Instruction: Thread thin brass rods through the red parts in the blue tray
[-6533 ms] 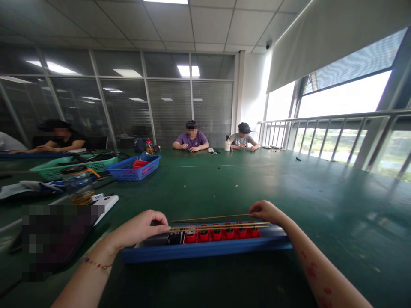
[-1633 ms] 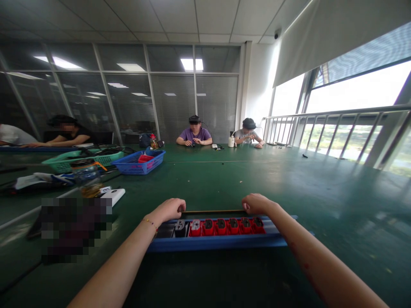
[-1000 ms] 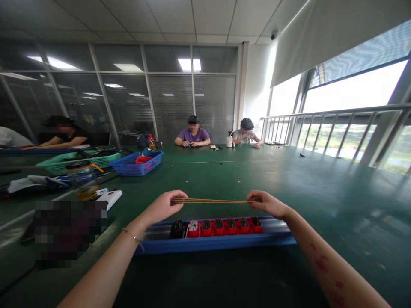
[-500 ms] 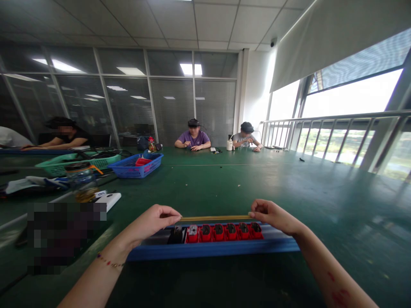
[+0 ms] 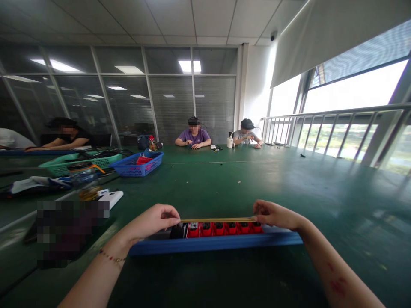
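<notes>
A thin yellowish strip [image 5: 218, 220] stretches level between my two hands. My left hand [image 5: 162, 217] pinches its left end, and my right hand [image 5: 269, 214] pinches the right end. Just below the strip, a blue tray [image 5: 215, 245] lies lengthwise on the green table. Inside it stands a row of several red holders [image 5: 219, 230] with dark parts in them, and a black piece [image 5: 177, 231] sits at the row's left end. The strip overlaps the far edge of the row; whether it touches the holders I cannot tell.
At the left are a blue basket [image 5: 138, 166] with a red item, a green basket [image 5: 77, 164], a glass jar [image 5: 84, 179] and a white device [image 5: 113, 197]. People sit across the table [image 5: 199, 192] and at the far left.
The strip is lower relative to the row of red holders and now hides part of their tops. Both hands keep their pinch. The camera view has shifted slightly.
</notes>
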Motion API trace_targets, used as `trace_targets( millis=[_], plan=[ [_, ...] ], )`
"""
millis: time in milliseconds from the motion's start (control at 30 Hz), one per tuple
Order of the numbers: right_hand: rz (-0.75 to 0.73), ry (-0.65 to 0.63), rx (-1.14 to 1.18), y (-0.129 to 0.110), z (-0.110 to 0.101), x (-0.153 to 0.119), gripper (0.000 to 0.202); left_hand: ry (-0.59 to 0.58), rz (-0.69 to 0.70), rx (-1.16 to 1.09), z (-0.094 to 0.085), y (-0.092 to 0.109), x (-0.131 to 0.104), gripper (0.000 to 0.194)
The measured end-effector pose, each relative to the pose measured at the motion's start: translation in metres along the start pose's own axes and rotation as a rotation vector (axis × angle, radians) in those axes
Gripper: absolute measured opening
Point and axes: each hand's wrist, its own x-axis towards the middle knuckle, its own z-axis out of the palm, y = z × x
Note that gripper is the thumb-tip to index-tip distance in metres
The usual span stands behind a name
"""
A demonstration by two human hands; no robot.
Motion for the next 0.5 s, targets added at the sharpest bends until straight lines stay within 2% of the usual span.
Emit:
trace_targets(
  millis=[233,367,500],
  plan=[
    [0.012,-0.023,-0.003,-0.0003,0.0012,0.001,0.038,-0.047,-0.039,-0.001,0.0002,-0.0065,-0.0002,0.033],
    [0.007,-0.037,-0.02,-0.0014,0.0009,0.0003,0.04,-0.057,-0.005,-0.03,0.0005,-0.0046,-0.0008,0.032],
    [0.014,0.027,-0.06,0.0029,-0.0024,0.0002,0.042,-0.052,-0.011,-0.013,0.0014,-0.0025,-0.0004,0.034]
  ],
)
